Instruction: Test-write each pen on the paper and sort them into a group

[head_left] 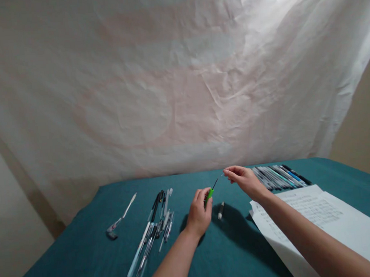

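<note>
Clenched around a green plastic pen barrel [210, 193], the left hand [199, 212] holds it tilted just above the teal cloth-covered table [85, 257]. The right hand [244, 178] pinches, between thumb and forefinger, the thin dark refill [216, 182] that projects from the barrel's upper end.

Head view, the only one: a small pale pen part [221, 210] lies on the cloth just below the hands. A loose heap of pens [156, 226] lies to the left, with a single pen [122, 216] beyond it. A tidy row of pens [279, 176] sits at right, behind white printed sheets [322, 217].

Judgement: refill and barrel are being parted or joined; which of the two cannot be told. The next move calls for a straight pull or push along the barrel's axis, with the left hand steady.
</note>
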